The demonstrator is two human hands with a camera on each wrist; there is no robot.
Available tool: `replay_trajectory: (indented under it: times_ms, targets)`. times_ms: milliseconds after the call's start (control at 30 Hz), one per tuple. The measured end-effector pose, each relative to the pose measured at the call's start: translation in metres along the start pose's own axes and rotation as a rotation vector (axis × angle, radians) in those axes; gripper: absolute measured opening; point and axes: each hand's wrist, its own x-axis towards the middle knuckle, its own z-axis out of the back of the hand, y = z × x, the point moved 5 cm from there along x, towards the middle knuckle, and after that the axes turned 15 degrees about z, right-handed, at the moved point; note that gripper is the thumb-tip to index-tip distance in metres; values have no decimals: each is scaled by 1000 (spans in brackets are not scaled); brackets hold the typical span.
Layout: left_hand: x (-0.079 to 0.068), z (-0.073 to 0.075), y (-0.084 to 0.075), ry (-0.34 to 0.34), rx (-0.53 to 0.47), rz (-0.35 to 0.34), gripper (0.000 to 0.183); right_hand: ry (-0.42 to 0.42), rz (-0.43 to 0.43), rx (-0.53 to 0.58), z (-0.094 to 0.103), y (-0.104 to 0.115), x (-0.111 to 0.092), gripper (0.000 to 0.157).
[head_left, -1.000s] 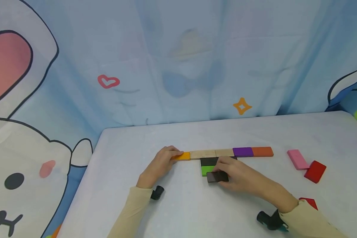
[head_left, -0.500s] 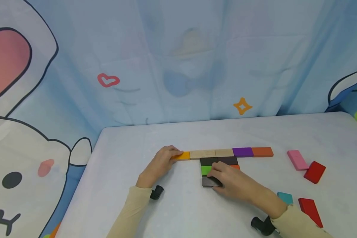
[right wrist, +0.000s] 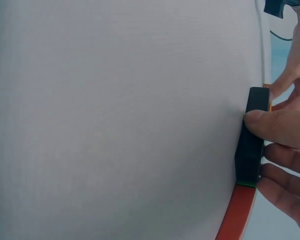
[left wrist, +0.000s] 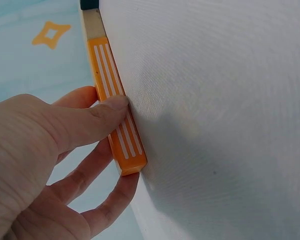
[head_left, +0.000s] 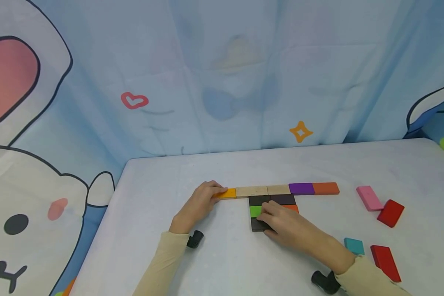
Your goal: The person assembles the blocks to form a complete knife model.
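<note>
My left hand (head_left: 197, 205) holds an orange-yellow wooden block (left wrist: 121, 120) with white stripes, thumb on its near side and fingers behind. This block ends the left of a long row with two plain wood blocks (head_left: 251, 191), a purple block (head_left: 301, 189) and an orange-brown block (head_left: 326, 188). Below the row lie two black blocks (head_left: 260, 200), then a green block (head_left: 255, 211) and a red-orange block (head_left: 292, 208). My right hand (head_left: 297, 230) grips another black block (right wrist: 251, 145) right against the green one's near side. Its fingers partly hide the green and red-orange blocks.
Loose on the table (head_left: 214, 263) at the right are a pink block (head_left: 370, 198), a red block (head_left: 391, 213), a teal block (head_left: 354, 246) and another red block (head_left: 386, 263). A printed blue curtain (head_left: 222, 82) hangs behind the table.
My right hand has brought its black block left and toward me, up against the green block's near side. The teal block has come out from behind my right arm. The left hand stays put.
</note>
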Motion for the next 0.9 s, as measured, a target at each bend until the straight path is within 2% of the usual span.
replay_trajectory:
  times_ms: [133,400,500,633,733,900]
  targets:
    - [1,0,0,2,-8,0,39,-17,19,-16,0,1,1,29]
    - [1,-1,0,1,4,-2,39,-11,-23,-3,1,2,1,29]
    - [3,-2,0,2,15,0,39,-27,-62,16,6,3,-3,32]
    - [3,-3,-2,8,46,9,39,-95,-124,33,21,2,-14,33]
    - [3,-2,-5,-6,117,12,38,-128,-178,23,33,-1,-26,30]
    - [2,4,-15,-88,232,-36,47,-109,-272,-17,51,-11,-49,28]
